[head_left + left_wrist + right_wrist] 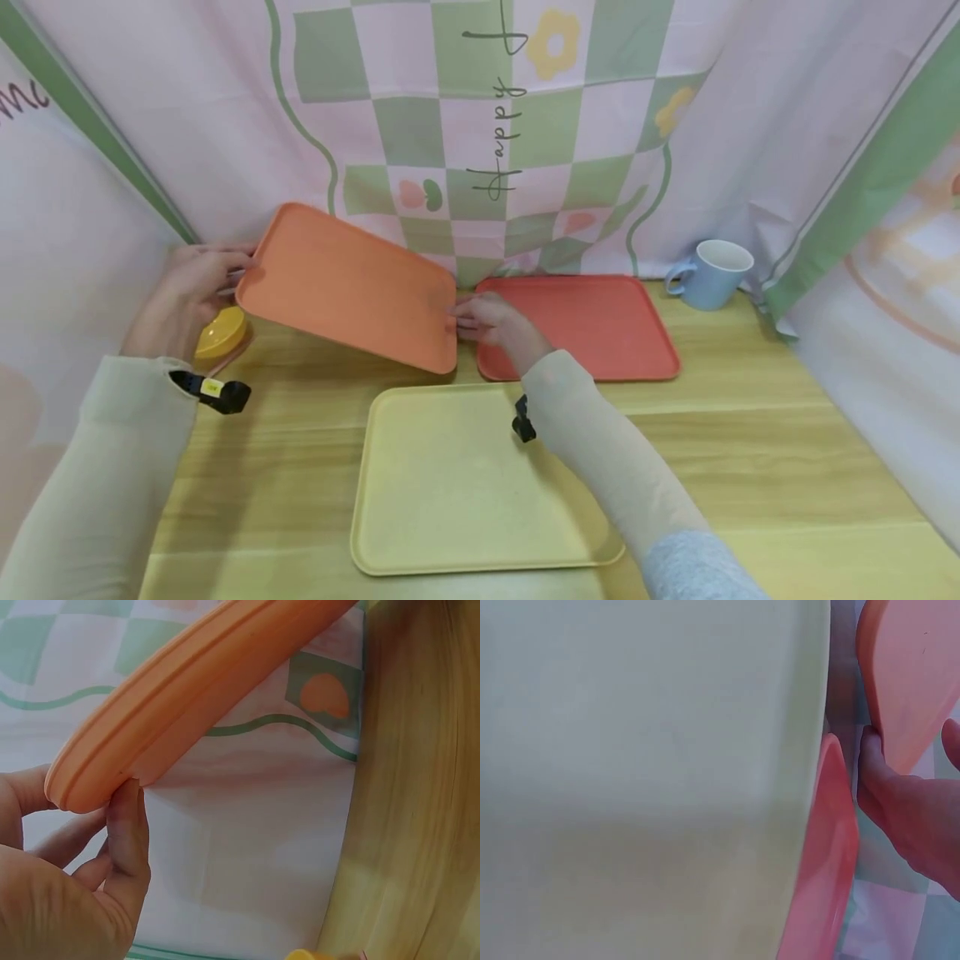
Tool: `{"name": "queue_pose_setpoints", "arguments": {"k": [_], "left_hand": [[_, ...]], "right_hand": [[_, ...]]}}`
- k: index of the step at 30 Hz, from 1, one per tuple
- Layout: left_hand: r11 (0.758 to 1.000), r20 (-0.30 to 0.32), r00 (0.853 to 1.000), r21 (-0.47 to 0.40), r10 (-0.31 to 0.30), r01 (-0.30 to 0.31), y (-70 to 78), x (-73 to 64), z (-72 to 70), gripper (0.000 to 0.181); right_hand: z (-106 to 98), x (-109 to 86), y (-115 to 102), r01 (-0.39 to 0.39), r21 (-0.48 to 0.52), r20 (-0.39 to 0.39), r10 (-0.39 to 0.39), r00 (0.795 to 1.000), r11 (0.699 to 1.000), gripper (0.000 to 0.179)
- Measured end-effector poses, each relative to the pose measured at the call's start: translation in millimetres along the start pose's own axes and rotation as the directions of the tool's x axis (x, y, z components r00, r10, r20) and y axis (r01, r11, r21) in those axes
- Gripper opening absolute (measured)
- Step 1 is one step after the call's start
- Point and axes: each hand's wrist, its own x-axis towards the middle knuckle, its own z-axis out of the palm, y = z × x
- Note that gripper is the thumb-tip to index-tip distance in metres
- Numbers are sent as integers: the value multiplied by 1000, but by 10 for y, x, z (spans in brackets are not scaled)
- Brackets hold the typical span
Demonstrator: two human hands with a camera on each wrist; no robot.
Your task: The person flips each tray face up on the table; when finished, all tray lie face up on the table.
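Observation:
An orange tray is held tilted above the back left of the table, its left end higher than its right. My left hand pinches the tray's left edge, with fingertips against its underside in the left wrist view. At the lower right end, my right hand holds the edge, fingers and thumb on either side of it in the right wrist view. A red tray lies flat behind my right hand. Nearer to me, a pale yellow tray lies partly under my right forearm.
A light blue mug stands at the back right corner. Beneath my left hand is a yellow round object, partly hidden. A patterned curtain hangs along the back of the wooden table, with more cloth at both sides.

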Motion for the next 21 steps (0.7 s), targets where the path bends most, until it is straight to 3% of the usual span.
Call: {"name": "queue_pose_setpoints", "arguments": {"k": [13, 21], "left_hand": [[997, 30, 999, 64, -33, 31, -141, 21, -69, 17], [996, 51, 995, -40, -83, 85, -284, 41, -119, 23]], "right_hand": [[-58, -66, -84, -1, 13, -9, 1, 1000, 1000, 59], [-95, -90, -114, 26, 7, -5, -26, 1000, 1000, 57]]}}
